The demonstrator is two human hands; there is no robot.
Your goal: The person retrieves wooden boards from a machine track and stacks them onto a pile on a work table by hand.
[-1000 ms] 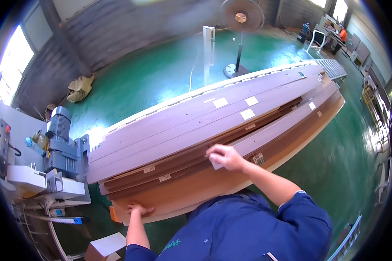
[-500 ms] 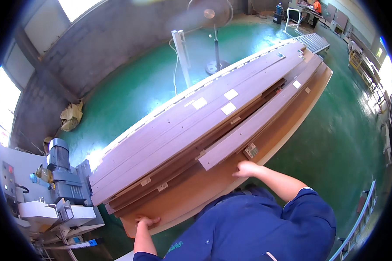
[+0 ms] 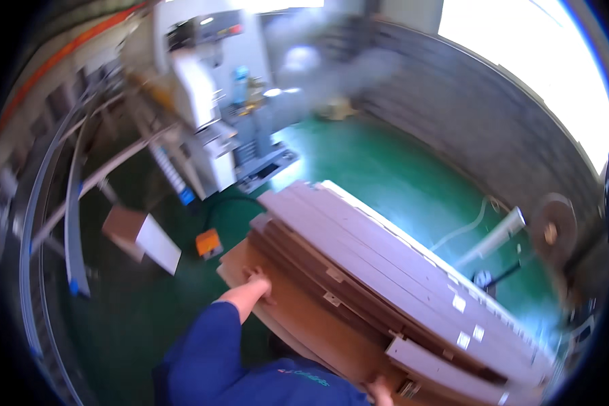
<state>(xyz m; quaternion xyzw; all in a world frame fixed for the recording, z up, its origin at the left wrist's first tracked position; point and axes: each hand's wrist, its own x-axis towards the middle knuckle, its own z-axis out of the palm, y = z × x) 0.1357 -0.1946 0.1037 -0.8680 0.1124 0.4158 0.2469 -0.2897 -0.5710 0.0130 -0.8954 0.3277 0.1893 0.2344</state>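
Note:
A stack of long boards fills the lower right. Its top is made of purplish-grey planks, with several white labels on them. Below these, a wide brown board juts out toward me. My left hand lies on this brown board near its left end, fingers spread. At the bottom of the picture my right hand touches the stack beside the end of a short purplish plank. Blur and the picture's edge hide its fingers.
A grey machine stands beyond the stack's left end. On the green floor are an orange foot-pedal-like box and a brown-and-white box. Metal rails run along the left. A fan and a white post stand at right.
My view has swung to the left, bringing the machine and rails into the middle and left. Both hands stay at the brown board's side of the stack; the boards show no clear shift.

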